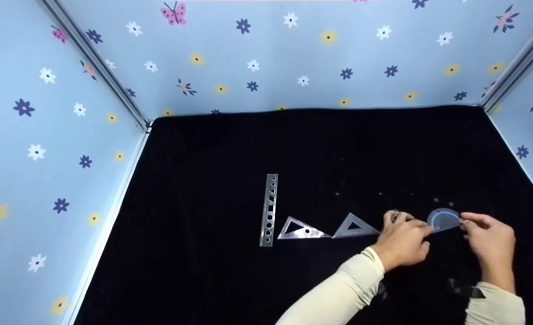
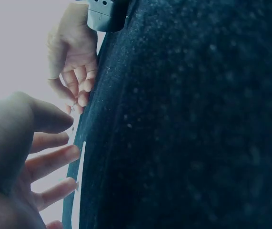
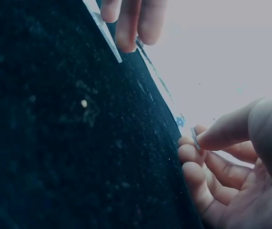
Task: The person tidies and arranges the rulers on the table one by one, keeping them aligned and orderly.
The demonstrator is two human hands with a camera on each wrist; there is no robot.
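Observation:
A clear protractor (image 1: 447,221) with a blue arc lies at the right end of a row on the black cloth. My right hand (image 1: 492,237) pinches its right corner between thumb and fingers; the thin edge shows between them in the right wrist view. My left hand (image 1: 404,237) is palm down at the protractor's left corner, fingertips touching there. In the left wrist view its fingers (image 2: 55,160) are spread and relaxed, thumb apart. Left of it lie a clear set square (image 1: 366,230), another set square (image 1: 318,233) and an upright stencil ruler (image 1: 264,232).
Black cloth (image 1: 212,189) covers the work surface. Pale blue flowered panels (image 1: 284,49) enclose the back and sides, joined by metal corner rails (image 1: 104,67). Several small specks lie on the cloth behind the row. A dark strap (image 1: 465,289) sits by the right cuff.

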